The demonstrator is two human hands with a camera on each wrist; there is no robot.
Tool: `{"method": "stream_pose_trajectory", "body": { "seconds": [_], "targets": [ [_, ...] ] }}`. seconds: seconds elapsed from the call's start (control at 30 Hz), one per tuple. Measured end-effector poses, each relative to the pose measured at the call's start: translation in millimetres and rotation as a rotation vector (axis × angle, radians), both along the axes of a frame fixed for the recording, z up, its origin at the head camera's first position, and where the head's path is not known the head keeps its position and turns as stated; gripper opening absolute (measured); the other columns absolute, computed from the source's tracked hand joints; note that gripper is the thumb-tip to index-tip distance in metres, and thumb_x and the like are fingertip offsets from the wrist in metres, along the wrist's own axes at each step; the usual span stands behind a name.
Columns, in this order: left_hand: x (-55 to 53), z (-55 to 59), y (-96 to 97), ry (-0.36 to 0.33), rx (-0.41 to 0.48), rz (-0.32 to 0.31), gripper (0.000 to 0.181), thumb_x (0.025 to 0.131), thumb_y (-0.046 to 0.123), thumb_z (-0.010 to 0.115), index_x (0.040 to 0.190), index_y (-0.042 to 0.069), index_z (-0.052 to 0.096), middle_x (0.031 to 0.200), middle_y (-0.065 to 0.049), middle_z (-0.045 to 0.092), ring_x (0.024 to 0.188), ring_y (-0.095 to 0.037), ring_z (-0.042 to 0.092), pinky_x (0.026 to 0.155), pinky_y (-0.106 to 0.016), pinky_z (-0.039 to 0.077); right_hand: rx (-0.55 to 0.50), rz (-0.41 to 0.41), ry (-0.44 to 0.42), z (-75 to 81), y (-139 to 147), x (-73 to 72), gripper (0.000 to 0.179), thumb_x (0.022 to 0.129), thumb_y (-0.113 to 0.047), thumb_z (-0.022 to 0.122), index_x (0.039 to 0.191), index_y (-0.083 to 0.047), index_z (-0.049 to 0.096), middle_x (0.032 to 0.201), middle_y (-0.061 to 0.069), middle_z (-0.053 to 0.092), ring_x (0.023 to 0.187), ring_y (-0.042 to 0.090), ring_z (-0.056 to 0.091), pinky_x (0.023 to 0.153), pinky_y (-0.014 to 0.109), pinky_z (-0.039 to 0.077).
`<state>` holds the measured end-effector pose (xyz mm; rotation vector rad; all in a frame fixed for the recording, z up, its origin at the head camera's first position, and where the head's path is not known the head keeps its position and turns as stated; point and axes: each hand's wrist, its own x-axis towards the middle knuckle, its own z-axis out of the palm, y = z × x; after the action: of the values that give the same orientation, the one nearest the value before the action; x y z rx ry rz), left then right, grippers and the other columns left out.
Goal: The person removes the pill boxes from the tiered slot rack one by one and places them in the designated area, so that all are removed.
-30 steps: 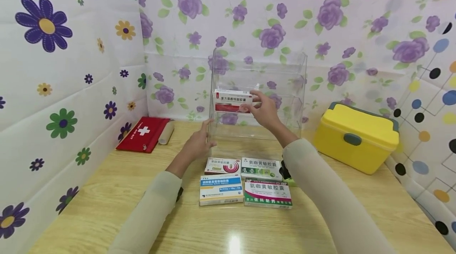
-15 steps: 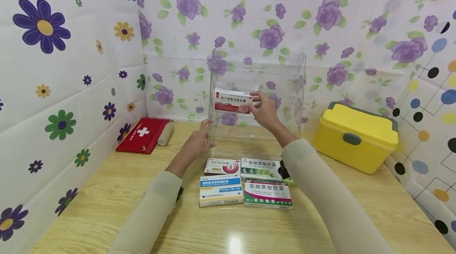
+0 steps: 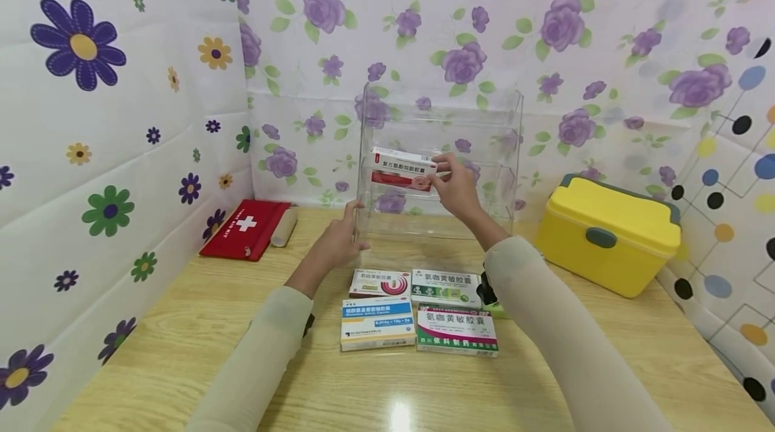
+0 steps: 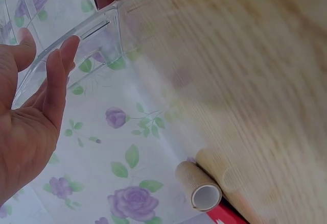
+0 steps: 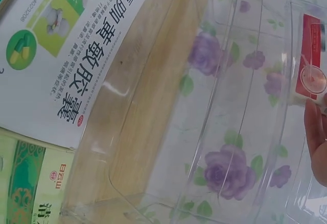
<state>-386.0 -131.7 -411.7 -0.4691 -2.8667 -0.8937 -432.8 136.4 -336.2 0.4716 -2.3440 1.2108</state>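
Note:
My right hand [image 3: 457, 186] pinches the right end of a white-and-red medicine box [image 3: 402, 171]. The box sits at the middle level of a clear acrylic tiered rack [image 3: 438, 225], towards its left side, its right end slightly lower than its left. In the right wrist view, fingertips show at the lower edge of the box [image 5: 312, 55]. At the rack's left side is my left hand [image 3: 335, 243], fingers spread and fairly straight against its edge. The left wrist view shows those fingers [image 4: 55, 81] beside the clear side wall, holding nothing.
Several medicine boxes lie before the rack, among them a blue-and-white one [image 3: 378, 323] and a green-and-magenta one [image 3: 457, 331]. A red first aid pouch [image 3: 245, 229] and a beige roll [image 3: 284, 227] lie left. A yellow case [image 3: 607, 233] stands right. Patterned cloth walls surround the table.
The medicine box in my right hand has shifted slightly right and tilted, its left end now higher. My left hand has stayed at the rack's side.

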Motion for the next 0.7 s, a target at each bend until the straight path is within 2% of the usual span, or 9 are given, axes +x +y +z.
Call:
{"method": "stream_pose_trajectory", "body": {
  "seconds": [0.03, 0.07, 0.13, 0.27, 0.3, 0.33, 0.43, 0.6, 0.7],
  "targets": [
    [-0.2, 0.5, 0.1, 0.003, -0.003, -0.002, 0.082, 0.09, 0.022, 0.076, 0.146, 0.027, 0.017, 0.104, -0.017, 0.068, 0.078, -0.027, 0.063, 0.062, -0.038, 0.049, -0.008, -0.007, 0.006, 1.0, 1, 0.3, 0.034, 0.095, -0.013, 0.068, 0.127, -0.008, 0.058, 0.111, 0.018, 0.067, 0.092, 0.031, 0.069, 0.066, 0.042, 0.057],
    [0.0, 0.9, 0.2, 0.004, -0.005, -0.003, 0.082, 0.09, 0.022, 0.076, 0.146, 0.026, 0.017, 0.102, -0.016, 0.067, 0.076, -0.026, 0.063, 0.062, -0.037, 0.049, -0.015, -0.014, 0.013, 2.1, 1, 0.5, 0.034, 0.095, -0.013, 0.068, 0.127, -0.008, 0.058, 0.111, 0.018, 0.067, 0.092, 0.031, 0.069, 0.073, 0.039, 0.056],
    [0.5, 1.8, 0.3, 0.005, -0.013, -0.006, 0.082, 0.09, 0.023, 0.076, 0.146, 0.025, 0.016, 0.096, -0.014, 0.066, 0.073, -0.025, 0.062, 0.06, -0.036, 0.048, -0.03, -0.025, 0.02, 4.4, 2, 1.2, 0.033, 0.095, -0.013, 0.069, 0.126, -0.008, 0.058, 0.111, 0.017, 0.067, 0.092, 0.031, 0.069, 0.074, 0.04, 0.056],
    [1.6, 2.8, 0.7, 0.014, -0.018, -0.002, 0.083, 0.089, 0.023, 0.076, 0.146, 0.025, 0.017, 0.088, -0.012, 0.063, 0.069, -0.024, 0.06, 0.058, -0.036, 0.047, -0.062, -0.035, 0.049, 9.4, 6, 1.4, 0.033, 0.095, -0.014, 0.068, 0.126, -0.008, 0.059, 0.111, 0.017, 0.068, 0.091, 0.03, 0.07, 0.066, 0.035, 0.057],
    [1.8, 2.9, 0.8, 0.017, -0.018, -0.001, 0.083, 0.089, 0.023, 0.076, 0.146, 0.025, 0.016, 0.086, -0.011, 0.062, 0.068, -0.025, 0.06, 0.057, -0.036, 0.047, -0.069, -0.035, 0.061, 10.8, 7, 1.7, 0.033, 0.095, -0.014, 0.068, 0.126, -0.007, 0.059, 0.111, 0.017, 0.068, 0.09, 0.03, 0.07, 0.058, 0.037, 0.057],
    [2.1, 3.0, 0.9, 0.02, -0.017, 0.0, 0.083, 0.089, 0.022, 0.077, 0.146, 0.024, 0.017, 0.084, -0.011, 0.061, 0.067, -0.025, 0.06, 0.057, -0.036, 0.047, -0.077, -0.033, 0.072, 12.1, 8, 1.8, 0.033, 0.095, -0.014, 0.069, 0.126, -0.007, 0.059, 0.11, 0.017, 0.068, 0.09, 0.03, 0.07, 0.056, 0.035, 0.057],
    [2.2, 2.7, 1.0, 0.024, -0.024, 0.003, 0.083, 0.089, 0.022, 0.076, 0.146, 0.024, 0.016, 0.081, -0.01, 0.06, 0.065, -0.025, 0.059, 0.055, -0.036, 0.046, -0.091, -0.025, 0.104, 16.3, 12, 3.9, 0.033, 0.094, -0.013, 0.069, 0.126, -0.007, 0.06, 0.109, 0.017, 0.069, 0.088, 0.03, 0.07, 0.054, 0.032, 0.056],
    [1.9, 1.8, 1.5, 0.036, -0.035, 0.005, 0.084, 0.089, 0.021, 0.077, 0.146, 0.023, 0.015, 0.076, -0.012, 0.059, 0.064, -0.026, 0.059, 0.055, -0.037, 0.046, -0.084, -0.027, 0.136, 21.0, 20, 11.0, 0.034, 0.094, -0.014, 0.07, 0.126, -0.009, 0.06, 0.109, 0.016, 0.07, 0.088, 0.03, 0.07, 0.066, 0.036, 0.057],
    [1.5, 1.0, 1.9, 0.035, -0.034, 0.004, 0.084, 0.089, 0.02, 0.077, 0.146, 0.024, 0.015, 0.074, -0.012, 0.058, 0.063, -0.026, 0.058, 0.055, -0.037, 0.046, -0.086, -0.023, 0.151, 22.3, 26, 16.8, 0.036, 0.093, -0.013, 0.071, 0.127, -0.009, 0.06, 0.108, 0.017, 0.07, 0.088, 0.031, 0.07, 0.068, 0.036, 0.058]
  ]
}}
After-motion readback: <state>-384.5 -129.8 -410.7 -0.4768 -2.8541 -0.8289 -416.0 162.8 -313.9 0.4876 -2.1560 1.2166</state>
